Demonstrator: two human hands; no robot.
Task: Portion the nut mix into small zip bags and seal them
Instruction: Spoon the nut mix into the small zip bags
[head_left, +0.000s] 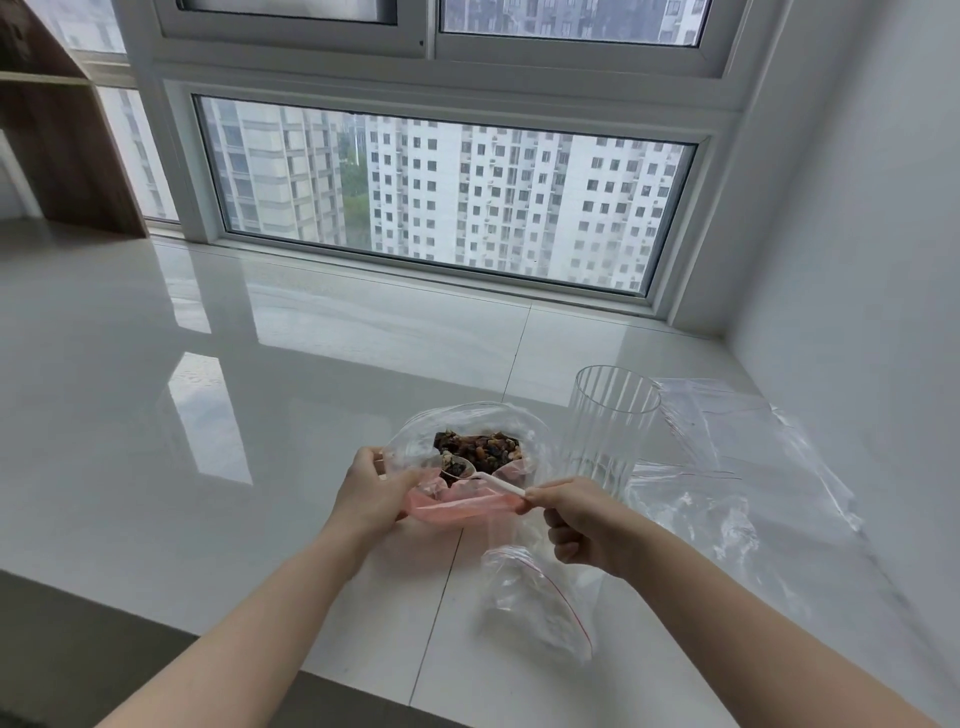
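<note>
Both hands work at an open clear plastic bag of dark nut mix.

Left hand (371, 486) grips the clear plastic bag's (415, 431) rim; right hand (576, 519) pinches a white plastic spoon (480, 475), handle toward it, bowl in the dark nut mix (480, 447). Just beside stands a ribbed clear glass (602, 431); a small red-striped zip bag (540, 597) lies nearer.

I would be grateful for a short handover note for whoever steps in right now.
Left hand grips the rim of the big open bag of nut mix.
Right hand pinches the white spoon, its bowl loaded and inside that bag.
A small zip bag lies near the right wrist; more bags lie behind the clear ribbed glass.
Done: no filled, sealed bag visible.
Left: spoon portions into the small bags and seal each.
</note>
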